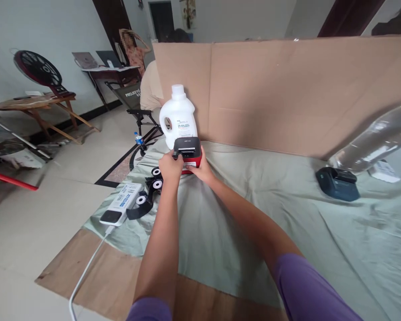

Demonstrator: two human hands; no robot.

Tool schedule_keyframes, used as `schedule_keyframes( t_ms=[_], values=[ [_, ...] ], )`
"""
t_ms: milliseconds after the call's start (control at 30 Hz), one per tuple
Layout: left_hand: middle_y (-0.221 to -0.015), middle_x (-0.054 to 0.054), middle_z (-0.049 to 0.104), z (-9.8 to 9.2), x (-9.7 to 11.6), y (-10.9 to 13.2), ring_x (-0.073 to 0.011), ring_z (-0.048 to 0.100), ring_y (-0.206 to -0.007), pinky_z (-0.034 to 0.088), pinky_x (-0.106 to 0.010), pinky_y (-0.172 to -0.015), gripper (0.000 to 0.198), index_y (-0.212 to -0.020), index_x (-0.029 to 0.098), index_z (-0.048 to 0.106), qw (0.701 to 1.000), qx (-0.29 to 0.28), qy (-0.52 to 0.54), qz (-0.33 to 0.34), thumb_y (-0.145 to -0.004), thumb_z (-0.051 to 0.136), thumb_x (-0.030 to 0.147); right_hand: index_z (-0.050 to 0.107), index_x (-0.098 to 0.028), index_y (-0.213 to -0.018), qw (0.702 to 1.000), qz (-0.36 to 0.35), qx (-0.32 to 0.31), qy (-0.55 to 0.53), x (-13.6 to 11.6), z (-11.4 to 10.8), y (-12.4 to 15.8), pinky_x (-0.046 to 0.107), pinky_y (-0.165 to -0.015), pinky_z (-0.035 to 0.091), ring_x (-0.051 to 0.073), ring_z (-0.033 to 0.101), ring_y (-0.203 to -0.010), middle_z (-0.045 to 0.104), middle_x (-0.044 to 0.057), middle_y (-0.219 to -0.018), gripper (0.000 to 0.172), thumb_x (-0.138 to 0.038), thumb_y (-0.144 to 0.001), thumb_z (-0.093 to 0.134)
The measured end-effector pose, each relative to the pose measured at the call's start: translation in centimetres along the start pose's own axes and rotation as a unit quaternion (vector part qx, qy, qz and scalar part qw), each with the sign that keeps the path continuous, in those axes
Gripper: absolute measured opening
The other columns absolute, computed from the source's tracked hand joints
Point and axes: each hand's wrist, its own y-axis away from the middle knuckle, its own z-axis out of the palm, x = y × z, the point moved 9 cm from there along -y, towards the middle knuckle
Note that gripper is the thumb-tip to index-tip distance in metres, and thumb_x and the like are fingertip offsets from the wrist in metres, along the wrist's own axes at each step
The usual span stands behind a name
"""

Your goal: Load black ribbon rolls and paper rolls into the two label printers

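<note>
A small label printer [188,145], black on top with a slot and red lower down, is between my hands at the far side of the cloth. My left hand [171,168] grips its left side, with the thumb near the front edge of the top. Around its right side and lower front, my right hand [203,169] is closed. The fingers behind the printer are hidden. Directly behind it stands a white detergent jug [179,113] with a side handle. Near my left forearm are black pieces with white rolls [141,200].
A white power bank [123,203] with a cable lies on the green cloth [227,236]. A cardboard panel [254,98] stands along the back. At right are a dark blue device [337,183] and a clear plastic roll [374,138]. Other people are behind the panel.
</note>
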Motion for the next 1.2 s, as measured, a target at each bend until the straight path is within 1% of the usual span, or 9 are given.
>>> schedule_keyframes(
  t_ms=[100, 200, 333, 467, 567, 700, 933, 1100, 1200],
  values=[
    [-0.099, -0.011, 0.077, -0.4, 2.9, 1.4, -0.0287, 0.07, -0.099, 0.05, -0.034, -0.088, 0.037, -0.116, 0.019, 0.073, 0.999, 0.0, 0.025, 0.023, -0.086, 0.058, 0.033, -0.002, -0.021, -0.16, 0.997, -0.012, 0.059, -0.043, -1.1, -3.1, 1.1, 0.047, -0.121, 0.03, 0.028, 0.04, -0.144, 0.035, 0.015, -0.159, 0.129, -0.061, -0.068, 0.079],
    [-0.101, -0.01, 0.078, -0.6, 7.5, 4.1, -0.0275, 0.072, -0.1, 0.051, -0.035, -0.092, 0.04, -0.123, 0.021, 0.072, 0.994, -0.002, 0.077, 0.082, -0.088, 0.059, 0.034, 0.001, -0.021, -0.16, 0.993, -0.041, 0.097, -0.048, -3.7, -8.9, 3.9, 0.045, -0.12, 0.032, 0.028, 0.04, -0.144, 0.032, 0.014, -0.161, 0.123, -0.059, -0.071, 0.078],
    [-0.113, -0.006, 0.076, 0.7, 13.2, 10.3, -0.0253, 0.073, -0.102, 0.054, -0.034, -0.093, 0.042, -0.124, 0.024, 0.071, 0.954, -0.051, 0.217, 0.198, -0.085, 0.069, 0.039, 0.008, -0.02, -0.16, 0.985, -0.057, 0.152, 0.063, -8.0, -18.3, 10.8, 0.048, -0.123, 0.026, 0.03, 0.032, -0.148, 0.029, 0.016, -0.162, 0.118, -0.052, -0.072, 0.08],
    [-0.122, -0.004, 0.072, 3.2, 15.1, 17.4, -0.021, 0.075, -0.085, 0.062, -0.032, -0.078, 0.041, -0.12, 0.025, 0.073, 0.909, -0.12, 0.289, 0.276, -0.08, 0.077, 0.032, 0.012, -0.02, -0.159, 0.973, -0.029, 0.173, 0.149, -10.1, -23.9, 19.0, 0.052, -0.124, 0.022, 0.032, 0.027, -0.151, 0.028, 0.017, -0.163, 0.114, -0.045, -0.073, 0.081],
    [-0.12, -0.007, 0.073, 3.9, 14.9, 21.5, -0.0197, 0.075, -0.082, 0.063, -0.033, -0.077, 0.034, -0.115, 0.024, 0.075, 0.89, -0.113, 0.293, 0.329, -0.081, 0.076, 0.029, 0.013, -0.021, -0.159, 0.971, 0.0, 0.17, 0.169, -10.0, -24.6, 23.6, 0.055, -0.123, 0.023, 0.032, 0.029, -0.15, 0.03, 0.017, -0.162, 0.109, -0.042, -0.075, 0.079],
    [-0.114, -0.009, 0.075, 3.6, 14.6, 24.4, -0.02, 0.074, -0.088, 0.063, -0.035, -0.083, 0.03, -0.112, 0.022, 0.075, 0.875, -0.067, 0.287, 0.385, -0.082, 0.076, 0.03, 0.013, -0.023, -0.159, 0.973, 0.028, 0.17, 0.154, -9.1, -24.2, 26.4, 0.055, -0.123, 0.025, 0.032, 0.03, -0.149, 0.032, 0.015, -0.161, 0.106, -0.04, -0.078, 0.077],
    [-0.122, -0.009, 0.071, 4.2, 14.0, 24.7, -0.0144, 0.07, -0.078, 0.062, -0.027, -0.068, 0.037, -0.119, 0.022, 0.068, 0.883, -0.056, 0.276, 0.375, -0.084, 0.074, 0.032, 0.011, -0.021, -0.16, 0.97, 0.04, 0.173, 0.166, -8.3, -24.0, 27.0, 0.055, -0.12, 0.03, 0.032, 0.035, -0.147, 0.033, 0.016, -0.16, 0.106, -0.039, -0.078, 0.076],
    [-0.121, -0.007, 0.069, 4.3, 14.6, 24.7, -0.0132, 0.066, -0.079, 0.06, -0.029, -0.078, 0.037, -0.123, 0.025, 0.063, 0.879, -0.081, 0.24, 0.404, -0.087, 0.07, 0.031, 0.01, -0.023, -0.16, 0.968, 0.054, 0.172, 0.175, -7.9, -24.1, 27.2, 0.056, -0.12, 0.03, 0.032, 0.034, -0.148, 0.033, 0.016, -0.161, 0.11, -0.042, -0.076, 0.078],
    [-0.118, -0.006, 0.069, 4.5, 14.5, 24.3, -0.0108, 0.063, -0.071, 0.058, -0.027, -0.074, 0.038, -0.124, 0.024, 0.062, 0.883, -0.102, 0.246, 0.388, -0.087, 0.069, 0.032, 0.012, -0.024, -0.16, 0.969, 0.054, 0.172, 0.169, -8.1, -24.2, 27.2, 0.056, -0.121, 0.028, 0.032, 0.031, -0.149, 0.032, 0.015, -0.161, 0.109, -0.041, -0.076, 0.079]
  ],
)
